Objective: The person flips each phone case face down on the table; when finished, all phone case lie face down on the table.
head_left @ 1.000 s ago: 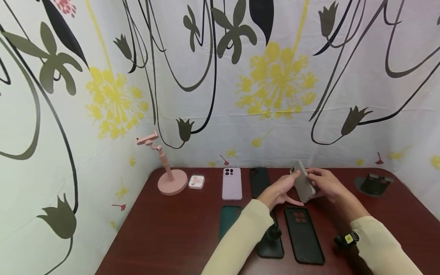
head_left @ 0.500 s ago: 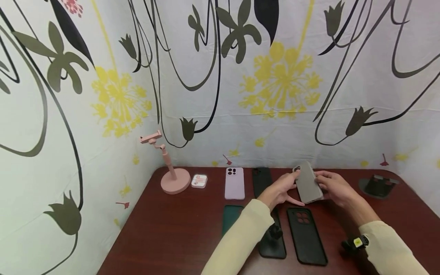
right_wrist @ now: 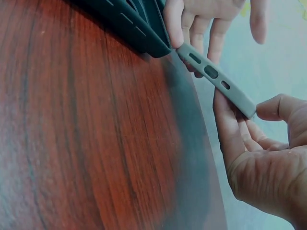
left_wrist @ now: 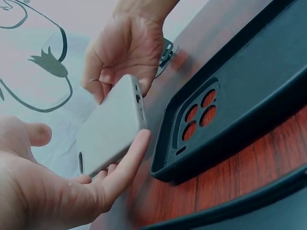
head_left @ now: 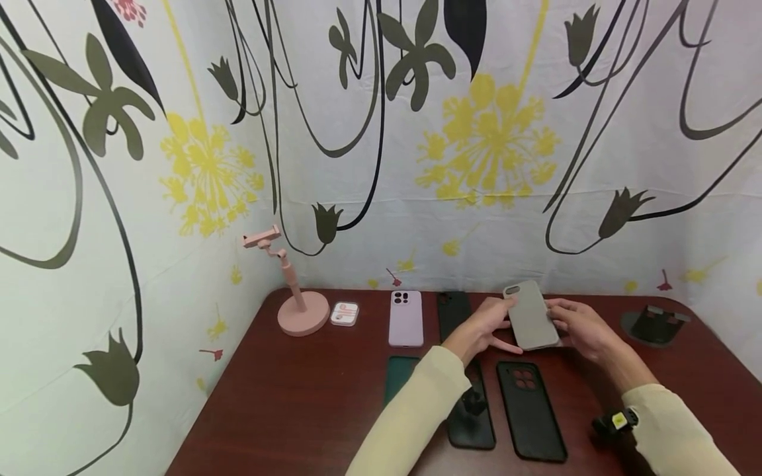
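A grey phone case (head_left: 532,317) is held tilted up between both hands, its plain back and camera cutout facing the head camera. My left hand (head_left: 485,325) holds its left side, with fingers curled under it and one finger along the lower corner; in the left wrist view the thumb stands off the case. My right hand (head_left: 580,327) pinches the opposite edge between thumb and fingers. The case's bottom edge with its port openings (right_wrist: 211,72) shows in the right wrist view. Just nearer lies a black phone case (head_left: 532,413) with several camera holes.
Left of it lies another black case (head_left: 473,430), partly behind the left wrist camera. A teal case (head_left: 400,373), a lavender case (head_left: 406,320) and a dark case (head_left: 451,311) lie farther left. A pink phone stand (head_left: 302,314), a small square box (head_left: 344,314) and a dark stand (head_left: 657,325) flank them.
The grey case has turned from nearly edge-on to show its back to the head camera, and its top has lowered slightly. Both hands keep hold of it.
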Demonstrator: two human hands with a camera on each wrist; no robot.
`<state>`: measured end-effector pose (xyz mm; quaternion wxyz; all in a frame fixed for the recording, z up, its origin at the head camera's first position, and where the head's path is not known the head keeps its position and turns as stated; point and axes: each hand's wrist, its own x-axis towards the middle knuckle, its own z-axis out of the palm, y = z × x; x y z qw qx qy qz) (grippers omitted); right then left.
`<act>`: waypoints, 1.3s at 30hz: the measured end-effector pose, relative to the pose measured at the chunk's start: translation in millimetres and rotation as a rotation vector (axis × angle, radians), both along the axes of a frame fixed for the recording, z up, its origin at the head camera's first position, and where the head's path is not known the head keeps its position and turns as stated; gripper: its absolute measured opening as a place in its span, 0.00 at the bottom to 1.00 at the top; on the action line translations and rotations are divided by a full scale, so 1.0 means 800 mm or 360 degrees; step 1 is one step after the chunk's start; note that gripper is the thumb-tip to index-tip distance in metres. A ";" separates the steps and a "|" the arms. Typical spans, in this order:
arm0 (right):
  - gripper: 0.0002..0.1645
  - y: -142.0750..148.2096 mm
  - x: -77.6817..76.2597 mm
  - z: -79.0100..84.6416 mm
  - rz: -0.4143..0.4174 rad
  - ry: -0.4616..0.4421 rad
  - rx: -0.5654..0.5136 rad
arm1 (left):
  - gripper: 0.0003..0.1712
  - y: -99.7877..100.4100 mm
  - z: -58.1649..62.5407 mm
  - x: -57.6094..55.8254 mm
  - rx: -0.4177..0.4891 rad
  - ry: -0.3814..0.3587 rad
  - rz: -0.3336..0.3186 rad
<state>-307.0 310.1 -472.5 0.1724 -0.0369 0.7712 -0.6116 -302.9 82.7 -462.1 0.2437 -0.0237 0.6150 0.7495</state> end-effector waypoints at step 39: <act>0.35 -0.033 0.005 0.007 -0.0042 0.0253 0.0680 | 0.25 -0.016 0.002 -0.014 -0.0589 0.0361 0.0127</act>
